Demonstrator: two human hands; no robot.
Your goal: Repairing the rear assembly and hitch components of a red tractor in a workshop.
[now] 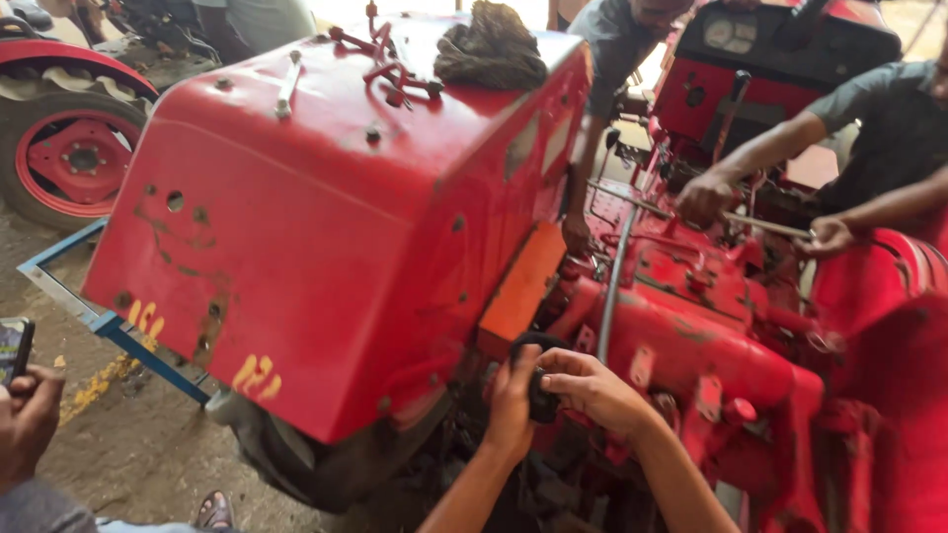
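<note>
Down low, both mine: left hand (513,400) and right hand (591,387) clamped round black part (541,395), steadying it against red tractor body (691,345) under fender (316,227).

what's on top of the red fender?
On the red fender: a dark rag, red metal rods and a grey bar. Under the rag is hidden.

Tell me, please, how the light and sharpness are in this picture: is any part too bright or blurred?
Head view: daylight burns out the background at the top; the red fender is evenly lit with a soft sheen; the left hand and right hand around a small black part look slightly soft; edges blur a little.
</note>
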